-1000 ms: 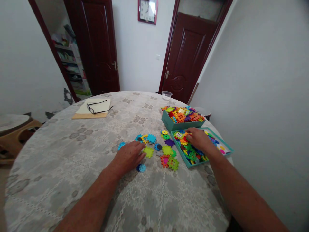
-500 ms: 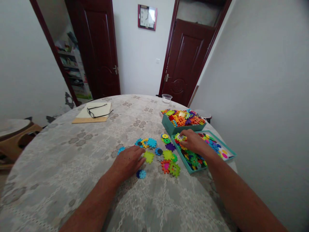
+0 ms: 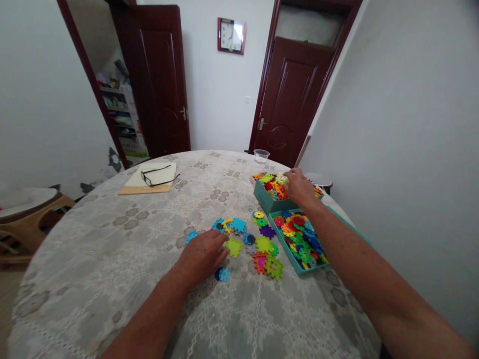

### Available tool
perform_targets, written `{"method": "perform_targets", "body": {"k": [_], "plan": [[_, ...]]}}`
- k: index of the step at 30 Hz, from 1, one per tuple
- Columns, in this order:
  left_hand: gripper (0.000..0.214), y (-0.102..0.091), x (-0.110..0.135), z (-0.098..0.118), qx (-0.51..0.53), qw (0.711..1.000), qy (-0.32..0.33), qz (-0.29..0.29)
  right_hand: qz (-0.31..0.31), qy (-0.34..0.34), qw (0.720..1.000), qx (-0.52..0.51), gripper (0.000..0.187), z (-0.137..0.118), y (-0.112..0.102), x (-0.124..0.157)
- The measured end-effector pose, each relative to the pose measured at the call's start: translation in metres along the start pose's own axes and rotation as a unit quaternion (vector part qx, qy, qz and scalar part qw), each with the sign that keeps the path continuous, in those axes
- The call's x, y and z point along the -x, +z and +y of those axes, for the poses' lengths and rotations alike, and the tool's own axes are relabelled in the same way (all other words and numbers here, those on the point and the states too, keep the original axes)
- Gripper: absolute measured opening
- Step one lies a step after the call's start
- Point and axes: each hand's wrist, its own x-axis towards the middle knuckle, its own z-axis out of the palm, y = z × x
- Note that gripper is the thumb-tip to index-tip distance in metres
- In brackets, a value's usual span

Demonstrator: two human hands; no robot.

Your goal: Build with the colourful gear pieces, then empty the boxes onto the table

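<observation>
Several colourful plastic gear pieces [image 3: 258, 239] lie flat on the lace tablecloth [image 3: 149, 259]. My left hand [image 3: 204, 254] rests palm down beside them, fingers stretched out, its tips touching a lime green gear [image 3: 234, 247]. A small blue gear [image 3: 223, 273] lies just right of it. My right hand [image 3: 297, 187] reaches over the far teal box [image 3: 266, 199], which is heaped with gear pieces, and pinches a pale yellowish piece [image 3: 282, 179]. A nearer teal tray [image 3: 290, 257] holds more loose gears.
A notebook [image 3: 147, 182] with black glasses [image 3: 159, 174] on it lies at the far left of the round table. A small clear cup [image 3: 261, 155] stands at the far edge. A wooden stool [image 3: 26, 219] is on the left. Two dark doors and a wall clock are behind.
My right hand has moved from the near tray to above the far box, carrying a pale piece. My left hand has stayed by the lime gear. The camera has tilted slightly.
</observation>
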Motion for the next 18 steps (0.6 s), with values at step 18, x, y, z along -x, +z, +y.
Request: {"method": "perform_targets", "body": {"k": [18], "plan": [[0.018,-0.003,-0.001,0.008,-0.008,1.000,0.020,-0.017,-0.267,-0.155,0.941,-0.136,0.045,-0.063,-0.016,0.156]]}}
